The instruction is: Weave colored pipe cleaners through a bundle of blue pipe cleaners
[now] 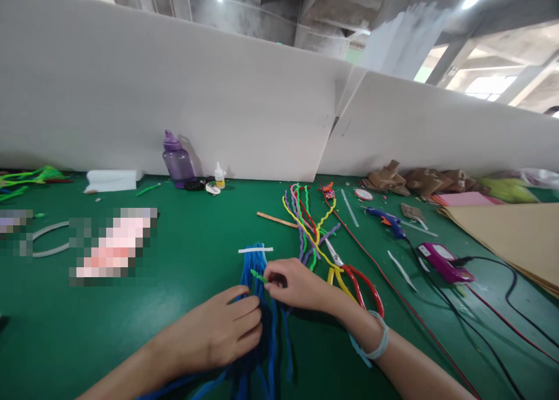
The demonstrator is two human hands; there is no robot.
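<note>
A bundle of blue fuzzy stems [248,265] lies on the green table, its top end just under a white strip [255,250]. My left hand [218,324] rests over the bundle with its fingers curled round some of the blue stems. Above and to the right, my right hand [294,280] pinches a short green twisted stem [258,276], which lies across the blue ones. Beyond my right hand is a loose pile of yellow, purple, green and red wavy stems [305,225], partly over the scissors.
Scissors with red and yellow handles [364,289] lie beside my right wrist. A blue glue gun [388,220], a magenta device [443,263] and cables are at the right. A purple bottle [179,164] and a small glue bottle [219,176] stand by the white partition [218,97].
</note>
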